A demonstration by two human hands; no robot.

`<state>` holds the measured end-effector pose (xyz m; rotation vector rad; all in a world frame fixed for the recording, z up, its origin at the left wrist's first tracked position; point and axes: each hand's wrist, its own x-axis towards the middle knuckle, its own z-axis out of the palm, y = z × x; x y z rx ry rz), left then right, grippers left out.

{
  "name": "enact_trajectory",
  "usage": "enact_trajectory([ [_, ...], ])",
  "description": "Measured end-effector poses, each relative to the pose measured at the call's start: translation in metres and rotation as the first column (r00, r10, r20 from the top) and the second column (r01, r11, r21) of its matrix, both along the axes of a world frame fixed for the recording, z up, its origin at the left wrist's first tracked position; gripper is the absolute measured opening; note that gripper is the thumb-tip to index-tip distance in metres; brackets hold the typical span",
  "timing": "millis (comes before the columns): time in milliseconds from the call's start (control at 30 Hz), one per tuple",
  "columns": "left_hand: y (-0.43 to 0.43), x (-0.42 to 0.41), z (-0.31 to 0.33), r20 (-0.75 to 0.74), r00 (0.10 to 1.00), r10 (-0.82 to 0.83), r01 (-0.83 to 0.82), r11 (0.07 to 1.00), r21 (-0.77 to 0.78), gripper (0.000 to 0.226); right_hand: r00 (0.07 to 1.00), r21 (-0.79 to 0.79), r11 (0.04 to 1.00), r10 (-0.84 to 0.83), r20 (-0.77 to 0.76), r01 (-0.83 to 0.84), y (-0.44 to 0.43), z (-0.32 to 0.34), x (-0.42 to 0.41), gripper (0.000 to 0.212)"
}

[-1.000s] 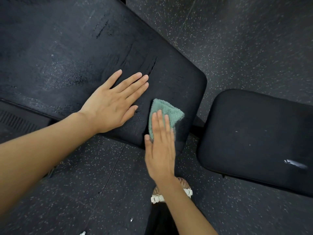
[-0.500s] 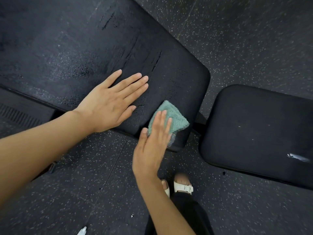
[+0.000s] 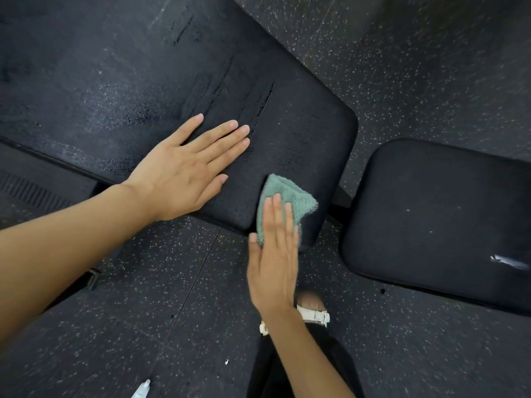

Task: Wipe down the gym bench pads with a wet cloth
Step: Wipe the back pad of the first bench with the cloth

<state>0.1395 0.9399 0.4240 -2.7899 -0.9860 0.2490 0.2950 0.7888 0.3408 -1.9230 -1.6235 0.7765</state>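
Speckled dark floor (image 3: 402,67) under a long wet-streaked bench pad (image 3: 143,67), left grip (image 3: 184,173) laid flat on it with fingers straight (holding nothing), right grip (image 3: 273,262) pressing straight fingers onto a green cloth (image 3: 296,196) at the pad's near right corner, second pad (image 3: 445,219) beside it at right, not touching.

A big, wet black bench pad (image 3: 120,81) fills the upper left of the frame. A green cloth (image 3: 290,196) lies on its lower right corner, under the flat right grip (image 3: 273,262). The left grip (image 3: 181,176) lies flat on the pad too. A small black pad (image 3: 436,214) sits at the right. Under both is a dark speckled floor (image 3: 143,311).
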Motion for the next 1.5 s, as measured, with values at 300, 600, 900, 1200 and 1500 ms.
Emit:
enact_trajectory([
  [300, -0.001, 0.000, 0.000, -0.010, 1.000, 0.010, -0.010, 1.000, -0.001, 0.061, 0.886, -0.106, 0.912, -0.410, -0.218, 0.396, 0.008, -0.009, 0.003, 0.055],
  [600, 0.000, 0.001, 0.001, -0.023, 1.000, 0.013, -0.013, 1.000, -0.015, 0.061, 0.957, 0.045, 0.999, 0.003, -0.290, 0.011, 0.040, 0.041, -0.052, 0.055],
  [900, 0.000, 0.003, 0.001, -0.054, 0.998, 0.024, -0.025, 0.999, -0.023, 0.062, 0.999, 0.008, 0.999, 0.031, -0.007, -0.031, 0.019, -0.014, 0.041, 0.054],
  [1200, 0.000, 0.006, 0.002, -0.051, 0.998, 0.046, -0.049, 0.998, -0.051, 0.063, 0.886, -0.113, 0.906, -0.422, -0.194, 0.407, 0.055, 0.007, 0.002, 0.056],
  [1500, 0.003, 0.009, 0.002, -0.062, 0.997, 0.046, -0.050, 0.997, -0.058, 0.063, 0.990, 0.014, 0.996, 0.092, -0.104, -0.091, 0.047, 0.006, 0.018, 0.056],
])
